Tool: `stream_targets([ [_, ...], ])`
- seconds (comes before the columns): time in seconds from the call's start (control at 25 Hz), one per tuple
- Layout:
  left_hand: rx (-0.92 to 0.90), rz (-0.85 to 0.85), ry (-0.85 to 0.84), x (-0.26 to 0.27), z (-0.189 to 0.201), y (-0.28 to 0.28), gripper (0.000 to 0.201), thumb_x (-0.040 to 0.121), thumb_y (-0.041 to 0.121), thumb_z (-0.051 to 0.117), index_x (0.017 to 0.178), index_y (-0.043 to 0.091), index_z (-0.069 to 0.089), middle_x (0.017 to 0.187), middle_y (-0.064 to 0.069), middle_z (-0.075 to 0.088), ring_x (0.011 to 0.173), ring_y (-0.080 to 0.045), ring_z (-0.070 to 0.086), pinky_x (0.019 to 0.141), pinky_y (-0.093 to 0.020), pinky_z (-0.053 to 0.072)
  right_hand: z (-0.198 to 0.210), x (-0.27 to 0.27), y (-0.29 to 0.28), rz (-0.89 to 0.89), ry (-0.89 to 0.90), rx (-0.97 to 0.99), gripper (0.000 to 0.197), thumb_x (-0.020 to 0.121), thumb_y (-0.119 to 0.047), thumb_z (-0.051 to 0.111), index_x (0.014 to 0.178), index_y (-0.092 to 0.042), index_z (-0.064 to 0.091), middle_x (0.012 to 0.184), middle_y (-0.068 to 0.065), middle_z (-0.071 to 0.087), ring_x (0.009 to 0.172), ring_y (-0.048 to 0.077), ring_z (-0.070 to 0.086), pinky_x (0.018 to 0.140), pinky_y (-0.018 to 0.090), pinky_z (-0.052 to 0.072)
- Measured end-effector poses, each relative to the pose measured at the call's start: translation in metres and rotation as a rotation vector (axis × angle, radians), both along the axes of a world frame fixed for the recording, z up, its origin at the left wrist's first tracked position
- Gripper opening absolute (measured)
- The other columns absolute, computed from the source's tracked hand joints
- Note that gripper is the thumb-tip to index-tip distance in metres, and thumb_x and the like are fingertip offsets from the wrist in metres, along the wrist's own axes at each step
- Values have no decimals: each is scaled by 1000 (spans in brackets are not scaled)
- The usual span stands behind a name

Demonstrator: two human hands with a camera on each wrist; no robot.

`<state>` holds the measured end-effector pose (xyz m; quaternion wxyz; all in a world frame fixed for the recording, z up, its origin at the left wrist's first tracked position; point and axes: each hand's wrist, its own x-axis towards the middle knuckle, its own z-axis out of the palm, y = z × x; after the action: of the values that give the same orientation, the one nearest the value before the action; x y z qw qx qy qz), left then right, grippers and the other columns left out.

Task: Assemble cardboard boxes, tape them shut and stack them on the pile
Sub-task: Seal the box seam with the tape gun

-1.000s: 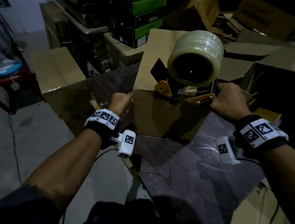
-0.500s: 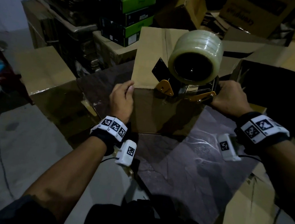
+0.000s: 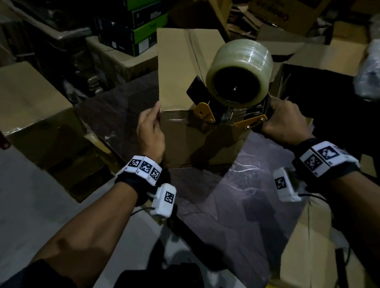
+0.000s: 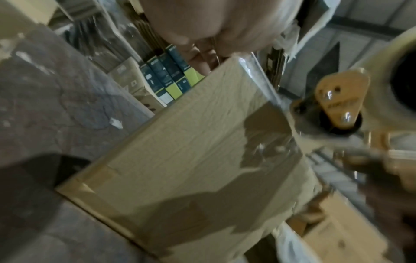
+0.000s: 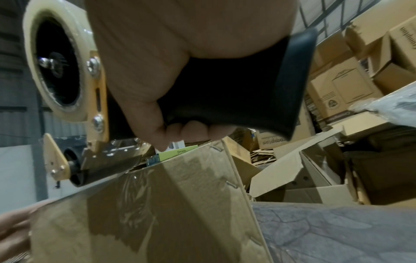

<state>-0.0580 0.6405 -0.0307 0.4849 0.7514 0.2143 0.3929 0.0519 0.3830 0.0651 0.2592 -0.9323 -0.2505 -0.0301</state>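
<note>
A closed cardboard box [image 3: 191, 77] stands on the dark, marbled counter [image 3: 247, 209], its top seam running away from the person and its near side in shadow. The right hand [image 3: 283, 123] is wrapped tight around the black handle of a tape dispenser [image 3: 231, 106], fingers curled under it as the right wrist view shows, and the dispenser's front end sits at the box's near top edge, toward the right corner. Its big roll of clear tape [image 3: 240, 71] rises above the box top, with the yellow metal side plates just below. In the right wrist view a glossy strip of clear tape [image 5: 126, 201] lies down the near side of the box, under the dispenser's black roller. The left hand [image 3: 151, 132] lies against the box's near left corner, thumb up along the vertical edge and touching it at the top; the other fingers lie round the left side, and the left wrist view is too blurred to show how firmly they grip. Behind the box lie loose cardboard flaps and opened cartons [image 3: 313, 53], and to the far left stands a stack of green-and-black boxes [image 3: 133, 12]. A larger brown carton [image 3: 26, 99] sits on the floor left of the counter.
</note>
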Motion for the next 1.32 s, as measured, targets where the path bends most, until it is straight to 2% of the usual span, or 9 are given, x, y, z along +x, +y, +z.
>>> stream_targets([
  [0.12,-321,-43,-21,5,7,-4,44,89,8,46,132,6,57,134,-9,54,123,-19,52,107,-25,39,0,-2,1,-5,-7,-9,21,79,-35,80,81,-19,67,71,0,68,69,22,66,65,35,53],
  [0.24,-551,-23,15,21,19,-5,53,89,42,42,125,9,63,125,-10,63,117,-26,58,103,-45,44,3,0,-1,7,1,-6,20,80,-33,79,76,-21,64,68,-2,65,69,23,66,64,36,53],
  [0.44,-407,153,67,42,28,-28,43,103,32,37,127,4,60,122,-15,64,112,-27,58,91,-24,43,7,19,-1,53,6,-16,28,81,-34,79,67,-24,57,70,-2,62,74,26,64,68,39,53],
  [0.56,-414,284,15,51,24,-34,43,104,26,37,122,-3,62,117,-22,65,111,-32,60,91,-30,46,8,43,-2,133,2,-59,23,82,-32,77,72,-22,59,75,0,61,80,27,62,66,34,44],
  [0.68,-372,378,29,57,24,-34,47,103,25,37,110,-15,61,108,-33,63,102,-42,59,77,-36,42,11,63,-2,238,27,-74,23,85,-31,74,73,-22,57,72,-3,56,77,27,59,64,33,39],
  [0.8,-386,436,50,61,26,-35,49,102,26,39,92,-19,56,92,-37,59,80,-41,54,61,-32,31,14,81,-3,313,53,-52,33,85,-34,75,67,-26,49,67,-8,51,68,20,52,60,29,32],
  [0.92,-405,496,79,65,30,-39,40,103,22,40,80,-8,52,75,-22,49,77,-22,43,59,-27,23,15,99,-15,350,59,-56,32,84,-34,75,68,-24,49,68,-8,49,69,22,49,61,30,31],
  [1.08,-413,555,57,67,34,-41,37,103,22,41,97,-6,63,91,-13,53,85,-19,46,62,-22,27,16,130,-47,346,86,-18,36,81,-31,76,61,-17,49,60,-2,52,63,26,50,56,31,32],
  [1.32,-418,607,87,75,37,-50,38,103,23,40,71,7,54,79,-12,50,85,-18,44,63,-23,26,13,159,-86,338,119,32,38,73,-39,76,57,-13,53,58,7,59,60,31,59,53,38,46],
])
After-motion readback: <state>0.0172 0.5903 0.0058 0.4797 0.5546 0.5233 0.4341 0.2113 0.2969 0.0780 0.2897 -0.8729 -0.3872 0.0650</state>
